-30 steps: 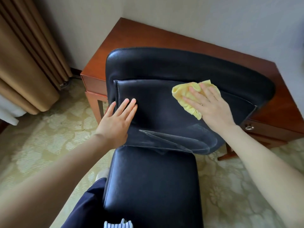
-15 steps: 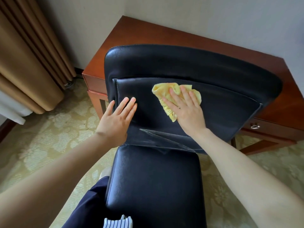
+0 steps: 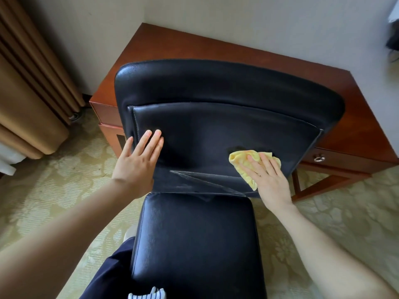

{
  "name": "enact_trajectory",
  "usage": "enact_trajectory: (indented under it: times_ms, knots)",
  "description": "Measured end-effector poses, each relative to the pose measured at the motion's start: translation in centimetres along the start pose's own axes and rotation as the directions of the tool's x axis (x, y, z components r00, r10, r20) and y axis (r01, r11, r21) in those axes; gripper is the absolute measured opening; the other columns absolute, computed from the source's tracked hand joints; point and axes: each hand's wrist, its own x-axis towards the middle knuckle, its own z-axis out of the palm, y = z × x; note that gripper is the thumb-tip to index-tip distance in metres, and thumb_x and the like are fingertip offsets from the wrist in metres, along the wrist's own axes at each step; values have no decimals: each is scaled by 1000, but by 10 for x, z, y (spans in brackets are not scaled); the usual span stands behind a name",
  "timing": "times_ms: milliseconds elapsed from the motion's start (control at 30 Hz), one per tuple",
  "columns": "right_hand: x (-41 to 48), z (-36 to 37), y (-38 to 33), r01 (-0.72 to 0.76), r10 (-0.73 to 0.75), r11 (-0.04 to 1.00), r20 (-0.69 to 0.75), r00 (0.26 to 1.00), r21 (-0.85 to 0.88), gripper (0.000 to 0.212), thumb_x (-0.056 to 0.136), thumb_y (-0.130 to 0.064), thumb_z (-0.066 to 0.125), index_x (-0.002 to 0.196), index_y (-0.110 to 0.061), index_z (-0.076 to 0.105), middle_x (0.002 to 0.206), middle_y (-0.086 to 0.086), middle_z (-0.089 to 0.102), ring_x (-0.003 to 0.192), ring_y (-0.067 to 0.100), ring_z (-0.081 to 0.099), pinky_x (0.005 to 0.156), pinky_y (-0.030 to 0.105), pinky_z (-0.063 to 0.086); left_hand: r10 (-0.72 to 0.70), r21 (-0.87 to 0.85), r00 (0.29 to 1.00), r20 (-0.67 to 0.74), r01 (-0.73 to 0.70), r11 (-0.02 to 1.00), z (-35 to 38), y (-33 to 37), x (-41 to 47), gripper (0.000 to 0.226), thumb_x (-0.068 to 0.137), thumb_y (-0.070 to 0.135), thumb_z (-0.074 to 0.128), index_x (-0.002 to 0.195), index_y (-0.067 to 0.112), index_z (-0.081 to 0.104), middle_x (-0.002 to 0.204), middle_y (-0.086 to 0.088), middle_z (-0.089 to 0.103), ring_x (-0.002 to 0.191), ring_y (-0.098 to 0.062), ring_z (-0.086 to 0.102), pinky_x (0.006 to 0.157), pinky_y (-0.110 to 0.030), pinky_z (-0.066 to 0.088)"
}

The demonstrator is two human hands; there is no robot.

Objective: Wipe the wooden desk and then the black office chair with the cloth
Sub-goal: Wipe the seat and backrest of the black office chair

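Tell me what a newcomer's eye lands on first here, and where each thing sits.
The black office chair fills the middle of the view, its backrest standing in front of the wooden desk by the wall. The bright yellow cloth stands out against the dark leather, pressed to the lower right of the backrest under the flat right hand. The left hand lies flat on the backrest's left edge.

left hand (image 3: 138, 160): flat, fingers straight together, pointing 1 o'clock
right hand (image 3: 267, 178): flat, fingers spread, pointing 11 o'clock
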Motion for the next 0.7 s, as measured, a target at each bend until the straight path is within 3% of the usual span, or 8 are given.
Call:
enact_trajectory:
  times_ms: [133,233,333,400,500,567,633,700]
  knots:
    - [-21,4,-18,-486,476,837,106,873,253,102,72,19,61,148,-28,13,157,2,15,142,35,16,112,47,29,6,3,1000,12,-6,1000,-1,3,-1,93,93,43,41,145,4,-25,147,-11,-40,143,-31,-22,117,-47,-2]
    - [-4,-5,-40,-693,781,324,231,580,644,84,90,9,41,146,-40,2,157,-10,-9,145,16,2,111,23,9,-1,-14,999,34,2,1000,-1,5,-1,94,93,44,42,145,4,-26,135,-12,-48,142,-32,-25,117,-47,-2]
    - [21,-19,-43,-457,919,-288,377,114,842,58,100,-12,27,148,-41,14,158,-7,15,139,13,26,108,19,19,9,-17,1000,25,-9,1000,0,4,-1,94,93,45,41,145,5,-26,130,-13,-51,142,-32,-25,117,-47,-1]
    - [34,-22,-32,-311,859,-490,511,-15,815,48,103,-29,28,148,-40,19,154,-5,28,135,21,36,102,25,29,15,-9,1000,13,-15,1000,2,2,-2,91,93,44,39,145,5,-26,128,-12,-53,143,-31,-24,117,-47,0]
    - [53,-23,-25,-137,802,-597,590,-93,790,51,100,-40,37,148,-32,23,150,-6,31,132,17,38,99,27,31,31,-9,1000,2,-31,999,3,0,-1,92,93,46,38,144,6,-27,128,-12,-53,143,-30,-24,117,-47,0]
    - [65,-24,-33,-184,827,-562,542,-151,806,53,100,-40,37,149,-26,21,150,-1,27,133,20,35,103,30,31,37,-15,999,2,-37,999,2,-1,0,93,93,47,38,144,6,-28,129,-11,-52,144,-29,-23,117,-47,0]
    - [77,-22,-51,-345,875,-478,471,-109,808,56,101,-38,30,152,-19,12,157,7,12,142,24,19,113,39,21,50,-16,999,-7,-50,999,3,-2,1,93,93,47,38,144,6,-27,130,-10,-51,144,-29,-22,117,-46,0]
    - [89,-22,-77,-415,923,-344,384,15,842,53,105,-29,24,151,-19,1,159,8,-10,146,23,-4,117,45,5,58,-18,998,-13,-59,998,3,-4,1,93,93,48,37,142,6,-30,130,-10,-51,144,-29,-21,117,-46,0]
